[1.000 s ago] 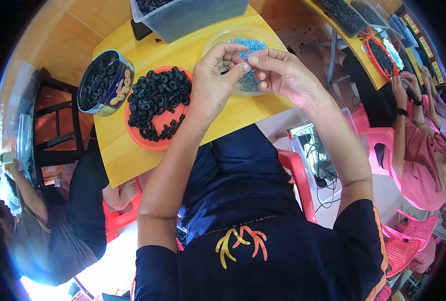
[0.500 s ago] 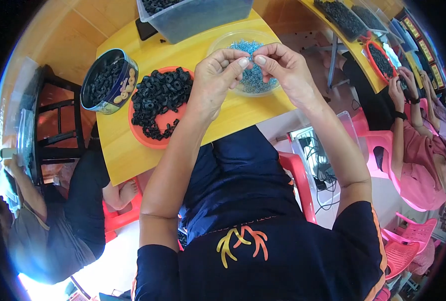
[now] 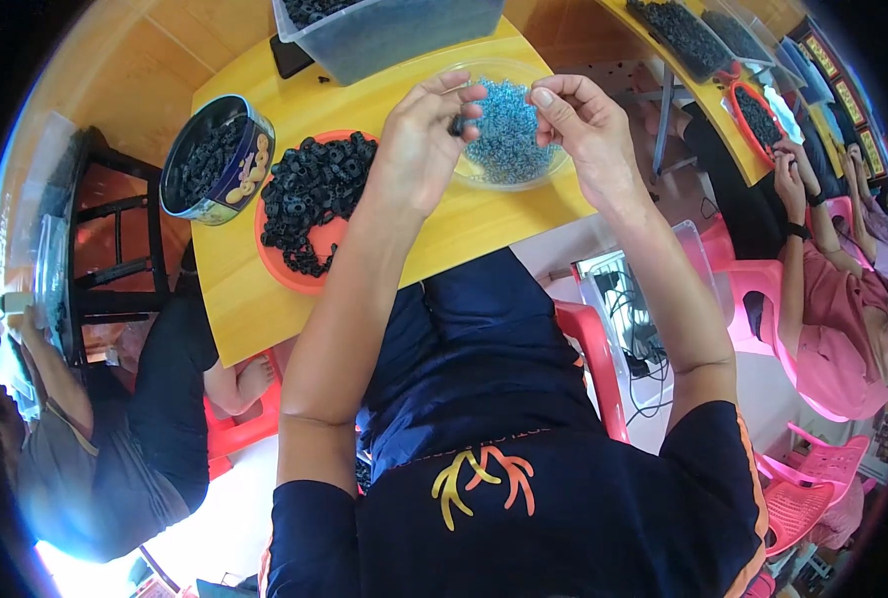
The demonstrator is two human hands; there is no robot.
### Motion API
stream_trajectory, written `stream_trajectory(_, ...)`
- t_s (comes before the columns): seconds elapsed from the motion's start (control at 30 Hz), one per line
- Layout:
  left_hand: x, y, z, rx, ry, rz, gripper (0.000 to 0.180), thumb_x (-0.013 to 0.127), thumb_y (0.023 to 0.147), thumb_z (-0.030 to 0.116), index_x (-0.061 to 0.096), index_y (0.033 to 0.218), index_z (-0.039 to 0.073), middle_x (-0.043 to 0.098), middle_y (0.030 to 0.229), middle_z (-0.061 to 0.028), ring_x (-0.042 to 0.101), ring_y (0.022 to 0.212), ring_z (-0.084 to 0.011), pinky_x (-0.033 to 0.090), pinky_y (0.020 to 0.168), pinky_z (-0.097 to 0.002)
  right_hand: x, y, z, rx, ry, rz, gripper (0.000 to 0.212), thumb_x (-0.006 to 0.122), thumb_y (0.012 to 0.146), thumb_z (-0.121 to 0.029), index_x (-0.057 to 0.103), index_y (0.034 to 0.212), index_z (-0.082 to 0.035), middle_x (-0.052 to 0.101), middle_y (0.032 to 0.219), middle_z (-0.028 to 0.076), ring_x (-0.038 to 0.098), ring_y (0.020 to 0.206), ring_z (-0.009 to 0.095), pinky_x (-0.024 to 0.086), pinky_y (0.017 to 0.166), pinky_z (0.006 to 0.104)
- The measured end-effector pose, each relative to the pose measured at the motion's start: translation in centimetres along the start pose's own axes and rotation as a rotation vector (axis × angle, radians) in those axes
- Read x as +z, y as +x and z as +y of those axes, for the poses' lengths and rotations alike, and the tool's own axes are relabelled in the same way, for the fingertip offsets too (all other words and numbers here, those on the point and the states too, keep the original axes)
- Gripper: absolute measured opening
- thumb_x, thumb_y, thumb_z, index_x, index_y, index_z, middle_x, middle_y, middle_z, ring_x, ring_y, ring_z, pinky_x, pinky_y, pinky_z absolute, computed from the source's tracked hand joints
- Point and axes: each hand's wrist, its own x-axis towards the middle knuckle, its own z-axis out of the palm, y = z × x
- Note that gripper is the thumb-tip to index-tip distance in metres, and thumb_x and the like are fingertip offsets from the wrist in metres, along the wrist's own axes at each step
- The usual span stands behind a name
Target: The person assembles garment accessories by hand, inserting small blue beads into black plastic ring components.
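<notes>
My left hand [image 3: 419, 145] is raised at the left rim of a round clear tub [image 3: 461, 184]. Its fingers curl around a small black part [image 3: 456, 126], mostly hidden by them. Over the tub's right side, my right hand [image 3: 591, 140] has thumb and forefinger pinched together; whatever is between them is too small to tell. Many small pale-blue pieces [image 3: 509, 140] fill the tub. Left of my left hand, an orange-red plate [image 3: 294, 276] bears a heap of black ring-like parts [image 3: 314, 189].
A round tin [image 3: 226, 204] of black parts stands at the table's left. Behind is a large clear bin [image 3: 404, 45]; a dark flat object [image 3: 289, 58] lies beside it. People sit left and right. The yellow table [image 3: 234, 319] ends just before my lap.
My hands have drawn apart from where their fingertips met over the tub. The left fingers have loosened, and a black part now shows between them.
</notes>
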Motion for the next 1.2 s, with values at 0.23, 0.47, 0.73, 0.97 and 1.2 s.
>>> stream_trajectory(0.23, -0.4, -2.0, 0.3, -0.033, -0.347, -0.059, 0.045, 0.045, 0.075, -0.009, 0.053, 0.119, -0.007, 0.056, 0.114, -0.0176, 0.053, 0.104, -0.0255, 0.045, 0.094, -0.0361, 2.0, -2.2, -0.3, -0.182, -0.314, -0.275, 0.015, 0.064, 0.089, -0.006, 0.066, 0.102, -0.001, 0.064, 0.088, 0.003, 0.056, 0.067, 0.007, 0.045, 0.06, 0.0228)
stream_trajectory(0.47, 0.0, -4.9, 1.5, 0.041, -0.302, -0.048, 0.039, 0.049, 0.085, -0.009, 0.051, 0.123, -0.006, 0.054, 0.125, -0.0218, 0.056, 0.106, -0.0274, 0.044, 0.102, -0.039, 4.1, -3.0, -1.4, -0.446, -0.599, -0.306, 0.014, 0.065, 0.087, -0.006, 0.066, 0.1, -0.002, 0.064, 0.09, 0.007, 0.058, 0.067, 0.011, 0.046, 0.061, 0.0248)
stream_trajectory(0.73, -3.7, -7.8, 1.8, 0.266, -0.107, 0.042, 0.022, 0.061, 0.093, 0.007, 0.058, 0.113, -0.001, 0.063, 0.116, -0.0187, 0.06, 0.08, -0.0101, 0.046, 0.06, -0.0188, 6.5, -4.1, -2.5, 0.036, -0.008, -0.339, 0.017, 0.065, 0.092, -0.011, 0.064, 0.103, 0.001, 0.063, 0.083, 0.002, 0.056, 0.066, 0.007, 0.047, 0.062, 0.0205)
stream_trajectory(0.97, -4.9, -11.4, 2.1, 0.205, -0.237, 0.037, 0.025, 0.057, 0.094, 0.006, 0.06, 0.118, -0.003, 0.064, 0.107, -0.0096, 0.06, 0.084, -0.013, 0.048, 0.069, -0.0215, 8.8, -4.7, -1.9, 0.067, -0.011, -0.402, 0.017, 0.066, 0.091, -0.011, 0.065, 0.103, 0.001, 0.064, 0.084, 0.004, 0.056, 0.066, 0.007, 0.048, 0.062, 0.0212)
stream_trajectory(1.2, -5.4, -14.6, 2.6, 0.275, -0.16, 0.029, 0.033, 0.058, 0.093, 0.004, 0.056, 0.126, 0.001, 0.061, 0.103, -0.0039, 0.061, 0.085, -0.0135, 0.048, 0.069, -0.023, 11.2, -6.0, -1.9, 0.069, -0.055, -0.475, 0.018, 0.066, 0.091, -0.011, 0.065, 0.104, 0.001, 0.066, 0.083, 0.004, 0.057, 0.066, 0.007, 0.047, 0.062, 0.0198)
